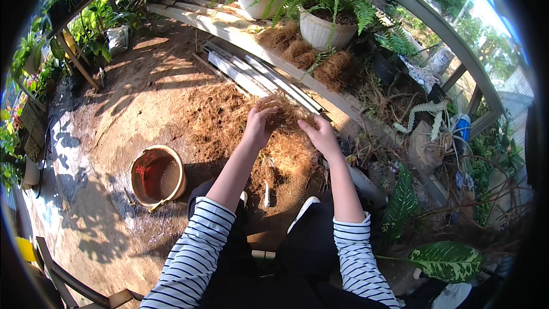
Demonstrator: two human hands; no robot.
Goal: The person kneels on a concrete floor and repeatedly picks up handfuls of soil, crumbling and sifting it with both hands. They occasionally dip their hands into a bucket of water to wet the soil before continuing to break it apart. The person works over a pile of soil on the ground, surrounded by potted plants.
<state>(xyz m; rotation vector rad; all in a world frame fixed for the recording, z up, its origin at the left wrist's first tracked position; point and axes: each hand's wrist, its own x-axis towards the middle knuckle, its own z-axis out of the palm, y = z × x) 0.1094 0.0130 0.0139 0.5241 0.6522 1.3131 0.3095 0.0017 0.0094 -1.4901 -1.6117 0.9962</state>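
Brown coconut-like fiber (pixel 286 109) stretches between my two hands, in front of my knees. My left hand (pixel 260 122) has its fingers around the left part of this loose bundle. At the bundle's right end, my right hand (pixel 319 134) pinches the strands between thumb and fingers. Beneath both hands a heap of loose fiber (pixel 291 154) covers the ground, and more crumbled fiber (pixel 214 116) spreads to the left. A small tool with a white handle (pixel 267 195) lies at the near edge of the heap; its upper part is hard to make out.
A bucket of murky water (pixel 158 177) stands on the ground at left. Metal channels (pixel 244 73) lie beyond the heap, along a wooden bench edge (pixel 240 40). On the bench are fiber clumps (pixel 333 71) and a white pot with a fern (pixel 326 30). Dry roots and stems (pixel 386 137) crowd the right.
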